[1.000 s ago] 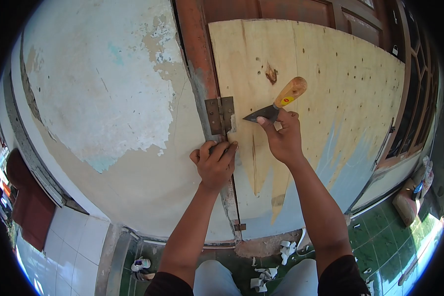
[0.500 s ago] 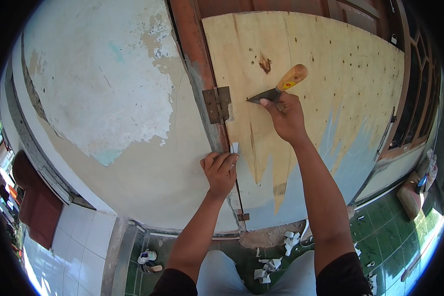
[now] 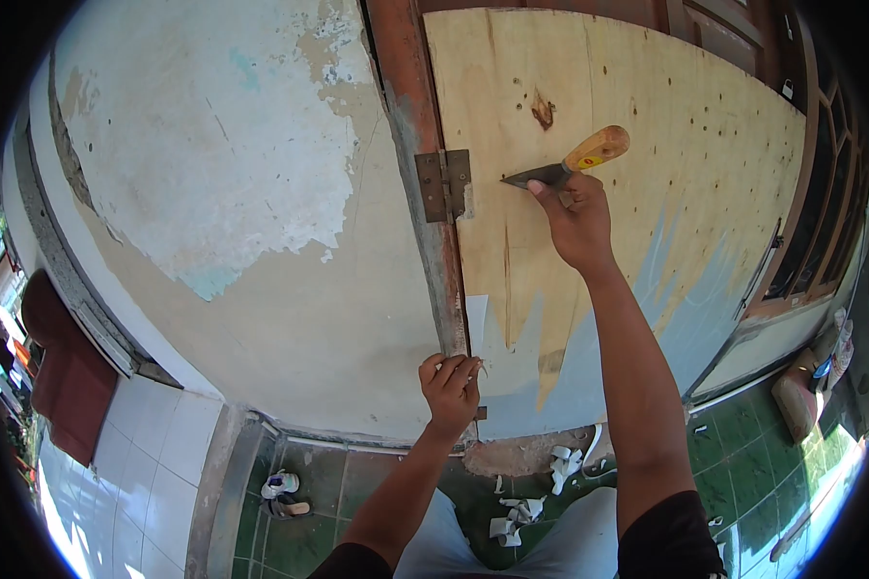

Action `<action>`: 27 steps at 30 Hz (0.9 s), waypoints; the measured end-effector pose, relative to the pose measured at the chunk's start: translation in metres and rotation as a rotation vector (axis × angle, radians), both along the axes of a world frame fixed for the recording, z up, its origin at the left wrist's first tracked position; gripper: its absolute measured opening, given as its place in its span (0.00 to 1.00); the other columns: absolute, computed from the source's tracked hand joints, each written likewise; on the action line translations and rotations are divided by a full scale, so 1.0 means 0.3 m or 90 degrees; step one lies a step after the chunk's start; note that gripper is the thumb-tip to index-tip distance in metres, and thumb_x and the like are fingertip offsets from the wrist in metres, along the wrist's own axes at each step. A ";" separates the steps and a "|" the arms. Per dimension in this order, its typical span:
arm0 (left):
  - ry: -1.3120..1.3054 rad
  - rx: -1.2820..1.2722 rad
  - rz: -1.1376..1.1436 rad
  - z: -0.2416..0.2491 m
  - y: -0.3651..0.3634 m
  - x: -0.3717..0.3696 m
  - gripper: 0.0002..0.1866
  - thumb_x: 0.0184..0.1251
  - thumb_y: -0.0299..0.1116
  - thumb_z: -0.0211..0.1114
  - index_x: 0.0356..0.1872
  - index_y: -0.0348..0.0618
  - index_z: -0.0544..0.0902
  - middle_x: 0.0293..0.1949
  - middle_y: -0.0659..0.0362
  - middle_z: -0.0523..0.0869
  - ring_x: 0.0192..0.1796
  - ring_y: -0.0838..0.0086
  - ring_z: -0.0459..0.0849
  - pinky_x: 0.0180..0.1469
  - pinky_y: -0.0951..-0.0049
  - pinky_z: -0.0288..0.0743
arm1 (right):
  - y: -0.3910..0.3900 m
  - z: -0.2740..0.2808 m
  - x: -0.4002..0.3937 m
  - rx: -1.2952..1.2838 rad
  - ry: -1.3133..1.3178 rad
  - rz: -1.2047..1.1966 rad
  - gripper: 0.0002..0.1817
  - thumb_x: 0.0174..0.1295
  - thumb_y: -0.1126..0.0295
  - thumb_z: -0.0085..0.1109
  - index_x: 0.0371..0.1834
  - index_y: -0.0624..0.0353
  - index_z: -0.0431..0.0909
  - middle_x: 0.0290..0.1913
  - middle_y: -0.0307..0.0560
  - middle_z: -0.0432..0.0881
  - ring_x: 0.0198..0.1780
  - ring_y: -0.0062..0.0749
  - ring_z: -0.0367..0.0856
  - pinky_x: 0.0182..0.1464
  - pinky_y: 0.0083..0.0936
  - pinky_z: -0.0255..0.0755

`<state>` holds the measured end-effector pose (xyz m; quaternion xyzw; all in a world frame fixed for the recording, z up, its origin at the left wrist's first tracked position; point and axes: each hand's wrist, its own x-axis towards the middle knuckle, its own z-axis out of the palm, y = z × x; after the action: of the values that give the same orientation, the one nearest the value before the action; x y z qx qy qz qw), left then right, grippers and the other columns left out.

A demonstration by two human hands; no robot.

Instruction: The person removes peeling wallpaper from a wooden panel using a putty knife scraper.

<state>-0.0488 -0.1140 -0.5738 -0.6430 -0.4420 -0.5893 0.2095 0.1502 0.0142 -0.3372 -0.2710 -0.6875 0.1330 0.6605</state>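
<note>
a scraper [image 3: 564, 168], grasped near its blade by the right hand [image 3: 585, 220], angles before the plywood panel [image 3: 589, 87] near a hinge [image 3: 443, 185]. the left hand [image 3: 449, 388] (fingers curled, hold unclear) has moved lower along the panel's edge, uncovering more pale strip [image 3: 476, 317].

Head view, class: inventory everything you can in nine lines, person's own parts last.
Plywood panel: 1, pale yellow and grey, right
Triangular metal scraper with wooden handle: 1, grey and tan, before panel
Metal hinges: 2, brown, panel's left edge
Flat strip: 1, white, same edge
Peeling wall: 1, white and beige, left
Curled scraps: several, white, floor
Trousers: 1 pair, blue, bottom
Right hand: 1, bare, gripping scraper
Left hand: 1, bare, below strip
</note>
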 end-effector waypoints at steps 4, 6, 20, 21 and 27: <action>-0.002 -0.036 0.016 -0.089 -0.045 0.005 0.12 0.56 0.21 0.77 0.40 0.48 0.91 0.39 0.62 0.90 0.50 0.60 0.79 0.56 0.60 0.71 | 0.007 -0.005 0.003 -0.007 0.000 -0.002 0.09 0.68 0.65 0.75 0.44 0.57 0.89 0.40 0.43 0.90 0.53 0.37 0.71 0.61 0.35 0.67; 0.003 -0.058 0.016 -0.129 -0.068 0.009 0.11 0.57 0.22 0.76 0.40 0.48 0.91 0.39 0.62 0.90 0.51 0.60 0.79 0.57 0.59 0.70 | 0.007 -0.008 0.009 -0.009 -0.007 0.006 0.09 0.68 0.65 0.76 0.45 0.57 0.90 0.41 0.43 0.90 0.54 0.37 0.71 0.62 0.35 0.67; 0.006 -0.180 0.029 -0.345 -0.197 0.022 0.10 0.59 0.26 0.75 0.42 0.51 0.91 0.43 0.65 0.91 0.53 0.63 0.81 0.56 0.58 0.68 | -0.022 0.004 0.011 -0.034 -0.023 -0.026 0.11 0.69 0.61 0.75 0.47 0.56 0.91 0.44 0.42 0.91 0.57 0.39 0.71 0.64 0.37 0.68; 0.012 -0.186 0.026 -0.354 -0.202 0.020 0.10 0.59 0.26 0.75 0.42 0.51 0.91 0.43 0.65 0.91 0.53 0.63 0.81 0.55 0.58 0.68 | -0.025 0.006 0.010 -0.036 -0.023 -0.031 0.11 0.69 0.61 0.75 0.47 0.55 0.91 0.44 0.42 0.91 0.57 0.39 0.71 0.64 0.37 0.68; 0.074 -0.289 0.007 -0.519 -0.302 0.015 0.09 0.60 0.29 0.73 0.42 0.51 0.89 0.47 0.65 0.90 0.57 0.62 0.80 0.58 0.56 0.69 | -0.011 -0.004 0.008 -0.012 -0.024 -0.042 0.11 0.70 0.63 0.74 0.46 0.59 0.90 0.44 0.42 0.91 0.54 0.32 0.75 0.60 0.33 0.69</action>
<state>-0.0444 -0.2046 -0.7295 -0.7042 -0.5540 -0.4354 0.0877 0.1526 0.0108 -0.3383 -0.3026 -0.6891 0.1124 0.6488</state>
